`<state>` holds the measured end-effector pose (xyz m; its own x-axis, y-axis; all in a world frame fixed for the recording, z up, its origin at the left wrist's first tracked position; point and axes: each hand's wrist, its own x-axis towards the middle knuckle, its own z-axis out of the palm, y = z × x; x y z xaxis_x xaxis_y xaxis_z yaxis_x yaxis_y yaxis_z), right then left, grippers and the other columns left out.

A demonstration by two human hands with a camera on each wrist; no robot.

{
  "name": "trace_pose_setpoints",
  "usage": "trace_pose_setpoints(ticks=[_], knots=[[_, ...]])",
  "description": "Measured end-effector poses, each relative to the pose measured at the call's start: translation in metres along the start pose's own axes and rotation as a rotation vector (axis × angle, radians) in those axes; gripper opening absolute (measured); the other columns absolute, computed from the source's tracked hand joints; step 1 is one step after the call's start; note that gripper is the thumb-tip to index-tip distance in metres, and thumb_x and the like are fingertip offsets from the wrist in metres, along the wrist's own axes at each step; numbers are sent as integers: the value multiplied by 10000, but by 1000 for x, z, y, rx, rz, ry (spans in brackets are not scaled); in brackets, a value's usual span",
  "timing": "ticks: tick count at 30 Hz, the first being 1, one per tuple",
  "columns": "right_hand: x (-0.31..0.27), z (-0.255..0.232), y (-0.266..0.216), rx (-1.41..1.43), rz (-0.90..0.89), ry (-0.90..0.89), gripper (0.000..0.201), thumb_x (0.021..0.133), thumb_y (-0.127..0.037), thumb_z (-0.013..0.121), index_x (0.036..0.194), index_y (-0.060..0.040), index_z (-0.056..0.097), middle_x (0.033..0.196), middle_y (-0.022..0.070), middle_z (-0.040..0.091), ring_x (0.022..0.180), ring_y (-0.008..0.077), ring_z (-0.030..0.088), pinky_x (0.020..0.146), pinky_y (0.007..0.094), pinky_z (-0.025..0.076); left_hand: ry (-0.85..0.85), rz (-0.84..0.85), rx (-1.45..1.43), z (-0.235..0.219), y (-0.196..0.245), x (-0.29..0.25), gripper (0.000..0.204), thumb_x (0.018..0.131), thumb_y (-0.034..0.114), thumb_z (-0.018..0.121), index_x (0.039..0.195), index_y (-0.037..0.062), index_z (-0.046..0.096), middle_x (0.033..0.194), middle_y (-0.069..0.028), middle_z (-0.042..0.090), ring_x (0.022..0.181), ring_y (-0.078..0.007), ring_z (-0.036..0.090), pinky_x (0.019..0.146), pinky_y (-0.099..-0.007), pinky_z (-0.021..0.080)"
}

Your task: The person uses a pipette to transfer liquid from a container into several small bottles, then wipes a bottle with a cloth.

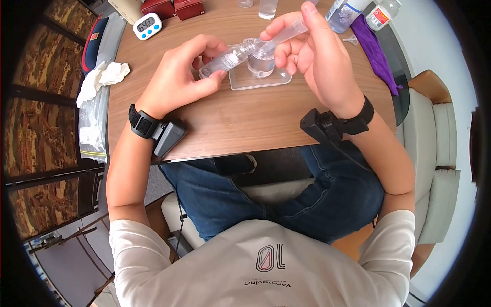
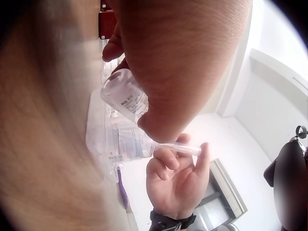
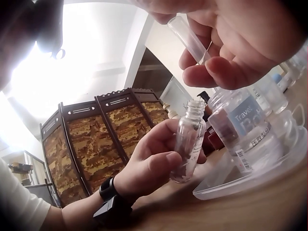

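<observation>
My left hand point(image 1: 176, 77) grips a small clear bottle point(image 1: 225, 60) with fine print on its side. The bottle leans, and its uncapped neck point(image 3: 194, 107) stands beside a larger clear bottle point(image 1: 261, 66). That larger bottle is labelled "Travel" point(image 3: 243, 114), holds clear liquid and stands upright on a shallow clear tray point(image 1: 250, 86). My right hand point(image 1: 327, 69) holds a slim translucent plastic tube point(image 1: 290, 33) slantwise over it. In the right wrist view the tube point(image 3: 188, 41) points down at the larger bottle's mouth; fingers partly hide its lower end.
At the back left are a white digital timer point(image 1: 147, 25) and dark red boxes point(image 1: 188, 8). A clear cup point(image 1: 268, 9), a spray bottle point(image 1: 343, 15), a jar point(image 1: 382, 14), a small funnel point(image 1: 352, 39) and a purple cloth point(image 1: 376, 59) lie beyond my right hand. White gloves point(image 1: 102, 79) lie at the left edge.
</observation>
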<state>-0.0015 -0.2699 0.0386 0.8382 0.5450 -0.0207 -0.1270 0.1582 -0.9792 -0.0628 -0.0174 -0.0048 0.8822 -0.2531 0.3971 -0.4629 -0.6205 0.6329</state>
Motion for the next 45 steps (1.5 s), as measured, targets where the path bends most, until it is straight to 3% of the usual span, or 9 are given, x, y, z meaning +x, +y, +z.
trace_pose_setpoints(ticks=[6, 8, 12, 14, 18, 32, 34, 39, 45], knots=[[4, -2, 6, -14, -35, -11, 536, 1138, -396, 292, 1039, 29, 603, 863, 79, 615, 635, 94, 566, 523, 196, 441, -2, -4, 1, 0, -1, 0, 372, 806, 89, 726, 1157, 6, 636, 955, -69, 700, 827, -144, 604, 749, -277, 492], [6, -2, 15, -234, -262, -11, 524, 1098, -415, 332, 1009, -3, 643, 955, 101, 678, 639, 87, 572, 547, 213, 420, -2, -7, 3, 0, -1, 0, 371, 807, 86, 728, 1158, 7, 637, 956, -68, 701, 830, -143, 606, 749, -276, 492], [-2, -1, -6, -126, -127, 94, 524, 1136, -380, 281, 981, 10, 594, 841, 99, 628, 595, 99, 542, 500, 197, 419, -1, -17, 22, 0, 0, 1, 377, 811, 117, 738, 1161, 14, 641, 969, -66, 712, 827, -145, 610, 742, -281, 494], [-1, -12, -9, 36, -422, 66, 539, 1127, -384, 264, 886, -16, 575, 803, 142, 638, 538, 119, 502, 467, 210, 396, 4, -24, 34, -1, 0, 0, 380, 813, 128, 740, 1163, 16, 643, 974, -66, 716, 826, -148, 613, 739, -282, 495], [-15, -7, -37, 184, -596, 181, 576, 1107, -424, 256, 802, -36, 555, 763, 191, 635, 495, 165, 463, 441, 239, 384, -14, -30, 25, -1, -1, 0, 377, 812, 160, 743, 1158, 40, 654, 984, -80, 722, 838, -184, 642, 722, -303, 510], [0, -20, -9, 310, -444, 10, 712, 1105, -543, 169, 885, -32, 613, 869, 202, 698, 512, 200, 548, 442, 249, 382, 9, -1, 20, 1, -2, 1, 383, 802, 159, 754, 1159, 56, 661, 1007, -79, 734, 877, -211, 674, 736, -325, 528], [1, -20, -8, 307, -452, 2, 709, 1106, -539, 169, 887, -31, 612, 865, 200, 698, 513, 199, 550, 442, 249, 383, 1, 7, 12, 0, 0, 1, 364, 807, 85, 736, 1150, 9, 643, 979, -76, 712, 846, -153, 623, 767, -290, 500], [-1, -16, -10, 324, -434, 27, 705, 1108, -531, 170, 883, -28, 609, 859, 201, 698, 508, 191, 543, 436, 250, 384, -2, -3, 12, -1, 0, 0, 364, 808, 88, 735, 1151, 11, 643, 976, -73, 706, 855, -155, 624, 772, -291, 500], [-1, -23, -17, 271, -645, 109, 669, 1117, -492, 212, 868, -10, 604, 822, 192, 684, 498, 163, 521, 419, 225, 362, 15, 7, 19, -1, -1, 0, 364, 810, 88, 729, 1156, 9, 643, 977, -74, 700, 855, -156, 621, 770, -289, 500]])
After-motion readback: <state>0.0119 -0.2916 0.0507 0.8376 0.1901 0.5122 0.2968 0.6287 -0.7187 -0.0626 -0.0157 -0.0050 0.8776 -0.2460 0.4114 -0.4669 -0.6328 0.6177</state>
